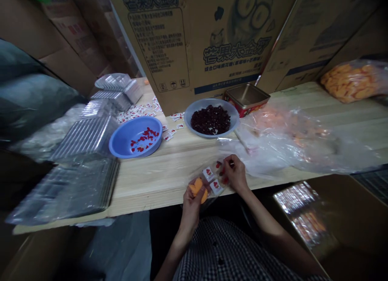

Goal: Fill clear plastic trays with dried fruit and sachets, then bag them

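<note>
Near the front edge of the table lies a clear plastic tray (213, 180) with small white printed packets (208, 174) and dark and red pieces in it. Orange pieces (198, 189) are pinched between the thumb and fingers of my left hand (191, 206), at the tray's left end. My right hand (235, 172) is at the tray's right end, its fingertips closed together by the dark and red pieces. What those fingertips hold is too small to make out.
A blue basin (113, 142) with red pieces and a bowl (190, 126) of dark pieces stand behind. Clear trays (87, 137) are stacked left. A red tin (247, 99), plastic bags (281, 147) and a bag of orange pieces (351, 81) are right; an open carton (360, 216) sits below.
</note>
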The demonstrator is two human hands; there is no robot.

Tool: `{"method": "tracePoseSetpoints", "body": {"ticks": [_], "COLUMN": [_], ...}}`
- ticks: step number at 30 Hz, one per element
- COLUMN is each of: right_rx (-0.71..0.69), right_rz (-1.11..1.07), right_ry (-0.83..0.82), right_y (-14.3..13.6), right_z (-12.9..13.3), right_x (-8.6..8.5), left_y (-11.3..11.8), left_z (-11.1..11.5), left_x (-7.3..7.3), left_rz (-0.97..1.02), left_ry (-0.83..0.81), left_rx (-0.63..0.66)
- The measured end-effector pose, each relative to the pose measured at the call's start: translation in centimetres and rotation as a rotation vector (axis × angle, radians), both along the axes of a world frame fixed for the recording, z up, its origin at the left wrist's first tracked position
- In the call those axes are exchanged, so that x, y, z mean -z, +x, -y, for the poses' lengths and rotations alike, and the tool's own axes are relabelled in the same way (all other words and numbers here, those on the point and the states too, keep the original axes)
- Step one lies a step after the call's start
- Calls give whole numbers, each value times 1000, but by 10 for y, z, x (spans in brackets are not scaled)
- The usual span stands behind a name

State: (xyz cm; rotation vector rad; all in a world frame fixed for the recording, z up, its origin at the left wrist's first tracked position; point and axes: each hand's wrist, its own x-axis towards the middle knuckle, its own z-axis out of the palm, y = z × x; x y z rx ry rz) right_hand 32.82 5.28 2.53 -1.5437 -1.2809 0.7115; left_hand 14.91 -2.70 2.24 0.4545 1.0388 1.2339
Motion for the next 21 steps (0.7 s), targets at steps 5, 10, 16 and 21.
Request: {"method": "tracePoseSetpoints", "body": {"ticks": [5, 10, 16, 21], "right_rx": [3, 30, -30, -77], "right_rz": [93, -6, -210, -308], "right_ry": [-36, -84, -132, -152], "right_y": [12, 22, 14, 13], "right_z": [-8, -9, -8, -4], "right_x": [11, 24, 28, 33], "left_y": [-9, -17, -33, -39], "left_z": [-4, -10, -21, -21], "left_x": [3, -1, -11, -5], "left_rz": [-24, 66, 156, 168], "left_ry": [27, -12, -37, -36], "left_rx": [38, -11, -24, 8]}}
